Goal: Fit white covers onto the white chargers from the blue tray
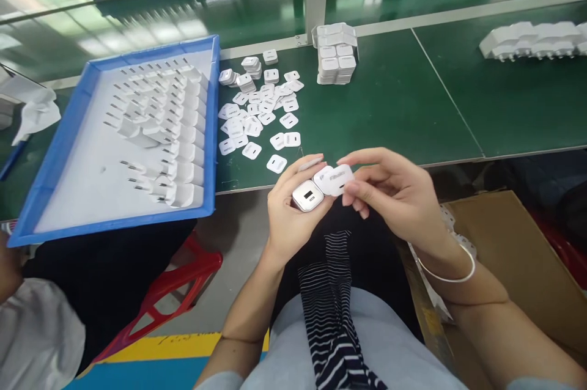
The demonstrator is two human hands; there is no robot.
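My left hand [293,213] is wrapped around a white charger [308,195], whose end face with a dark port points up at me. My right hand [389,191] pinches a thin white rounded-square plate [342,180] between thumb and fingertips. This plate has grey lettering and a small dark slot, and it is held just right of the charger. Another white piece [322,177] lies partly hidden behind it, against my left fingers. On the green table [394,115] beyond my hands are several similar loose plates [288,120], some piled up.
At left, a blue-rimmed tray [214,133] holds rows of white chargers [186,158] with prongs. Stacked plates in a clear holder [337,54] stand at the table's back. More white pieces [532,40] line the far right. A person's sleeve [41,335] and a red stool [183,283] are at left.
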